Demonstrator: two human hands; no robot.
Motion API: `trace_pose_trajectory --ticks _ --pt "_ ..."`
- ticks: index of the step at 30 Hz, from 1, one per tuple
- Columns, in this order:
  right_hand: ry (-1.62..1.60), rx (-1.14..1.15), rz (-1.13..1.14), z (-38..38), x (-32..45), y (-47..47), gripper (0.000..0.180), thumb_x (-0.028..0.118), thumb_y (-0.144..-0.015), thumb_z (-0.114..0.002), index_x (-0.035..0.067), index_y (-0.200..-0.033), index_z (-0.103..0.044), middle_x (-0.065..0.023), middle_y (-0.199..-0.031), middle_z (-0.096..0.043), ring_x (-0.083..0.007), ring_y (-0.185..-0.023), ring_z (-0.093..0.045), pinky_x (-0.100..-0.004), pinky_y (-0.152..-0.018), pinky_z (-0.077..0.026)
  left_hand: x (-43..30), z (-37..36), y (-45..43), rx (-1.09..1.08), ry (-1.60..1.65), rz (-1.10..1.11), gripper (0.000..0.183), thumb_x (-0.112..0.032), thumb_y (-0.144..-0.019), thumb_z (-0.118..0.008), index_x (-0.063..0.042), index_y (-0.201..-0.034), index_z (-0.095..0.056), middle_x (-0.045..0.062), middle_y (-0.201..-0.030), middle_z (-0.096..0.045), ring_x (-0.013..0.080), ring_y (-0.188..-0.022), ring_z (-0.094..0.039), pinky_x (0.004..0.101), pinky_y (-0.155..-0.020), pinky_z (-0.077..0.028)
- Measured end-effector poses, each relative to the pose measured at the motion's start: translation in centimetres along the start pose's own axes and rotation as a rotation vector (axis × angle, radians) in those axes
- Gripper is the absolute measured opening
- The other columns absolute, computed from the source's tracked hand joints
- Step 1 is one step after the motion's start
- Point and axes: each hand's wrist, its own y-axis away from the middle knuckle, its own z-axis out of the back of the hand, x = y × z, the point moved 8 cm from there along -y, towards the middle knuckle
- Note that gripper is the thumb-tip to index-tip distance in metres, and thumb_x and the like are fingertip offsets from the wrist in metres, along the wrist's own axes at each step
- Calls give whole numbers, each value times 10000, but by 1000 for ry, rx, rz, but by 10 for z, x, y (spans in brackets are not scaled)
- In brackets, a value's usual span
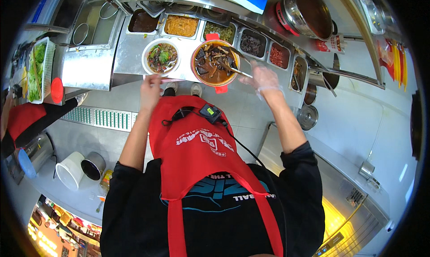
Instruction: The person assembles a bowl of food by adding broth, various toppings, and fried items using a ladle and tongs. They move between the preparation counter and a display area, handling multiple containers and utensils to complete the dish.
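My right hand [265, 76], in a clear plastic glove, grips metal tongs [239, 72]. The tongs' ends reach into a red-handled pot [220, 89] of brown broth with dark chunks and pale strips [215, 60]. To the left of the pot stands a white bowl [144, 60] filled with soup, chopped greens and peanuts [163, 58]. My left hand [151, 88] is at the counter's front edge, just below the bowl. Its fingers are partly curled; whether they touch the edge or hold something is unclear.
Behind the bowl and pot run steel pans of toppings, including yellow shreds [181, 25], chopped greens [215, 31] and peanuts [278, 54]. A large steel pot [309, 13] stands at back right. On the left are a lettuce basket [47, 69] and a co-worker's red apron [25, 117].
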Motion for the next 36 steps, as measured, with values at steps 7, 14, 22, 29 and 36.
trace_pose_trajectory --ticks 7,14,22,29,36 --pt "308 61 71 20 57 -59 472 404 -825 -808 61 -1146 -757 -194 -1165 -749 -336 -1056 -740 -449 -891 -599 49 33 -52 65 87 172 496 -355 -1008 -648 28 -1317 -582 139 -1112 -706 197 -810 -741 354 -552 -625" --pt "273 120 -19 16 75 -62 373 336 -845 -780 71 -1107 -778 -182 -1110 -763 -347 -1046 -740 -449 -912 -594 58 19 -83 168 -4 145 497 -347 -996 -655 89 -1224 -583 163 -1082 -723 194 -782 -735 353 -528 -628" --pt "-67 148 -236 -4 41 -21 494 407 -884 -776 143 -1299 -728 -182 -1087 -757 -359 -989 -724 -456 -908 -553 74 19 -84 345 46 173 502 -356 -1009 -630 46 -1306 -584 130 -1141 -724 208 -881 -732 353 -583 -631" --pt "-722 94 -448 -21 14 33 664 424 -850 -865 19 -1346 -690 -35 -817 -632 -174 -727 -564 -340 -696 -480 81 23 -89 400 50 189 471 -401 -1035 -583 -17 -1306 -613 92 -1163 -723 214 -941 -704 394 -676 -632" --pt "-1025 123 -566 -49 35 55 710 427 -838 -886 42 -1392 -664 50 -687 -466 -84 -565 -386 -272 -505 -322 83 32 -91 431 33 191 478 -377 -1047 -569 -18 -1359 -606 97 -1163 -726 210 -937 -706 378 -668 -631"
